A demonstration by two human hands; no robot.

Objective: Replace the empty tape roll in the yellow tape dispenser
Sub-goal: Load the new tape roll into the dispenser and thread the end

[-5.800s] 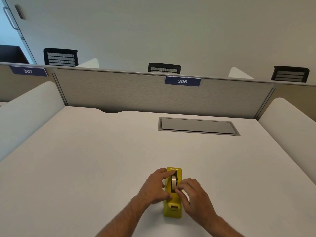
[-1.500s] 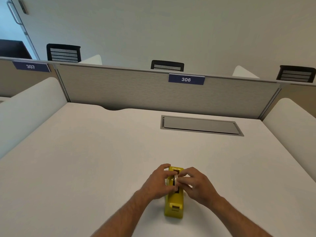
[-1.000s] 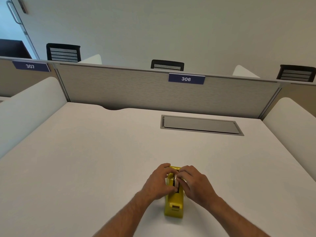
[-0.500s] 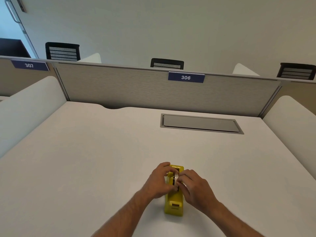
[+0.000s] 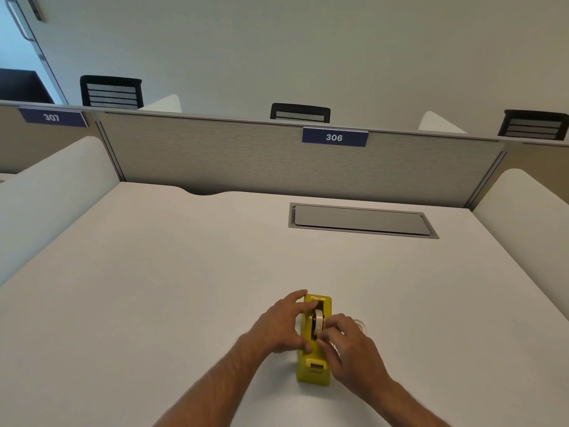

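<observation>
White desk (image 5: 154, 288) in cubicle 306, grey divider behind, cable hatch (image 5: 363, 221) at the far right. Yellow tape dispenser (image 5: 314, 365) sits near the front edge, centred, long axis running straight away from the person; cutter end points toward them. Left hand (image 5: 283, 326) braces the dispenser's left side, fingers curled narrow against the body. Right hand (image 5: 348, 346) pinches at the tape roll (image 5: 318, 322) standing on edge in the slot. Roll looks seated or nearly so. A faint clear ring (image 5: 361, 324) lies just right of the dispenser, likely the empty core, but it's too blurred to confirm. Judged remaining: press the hub home, thread tape to the cutter.
</observation>
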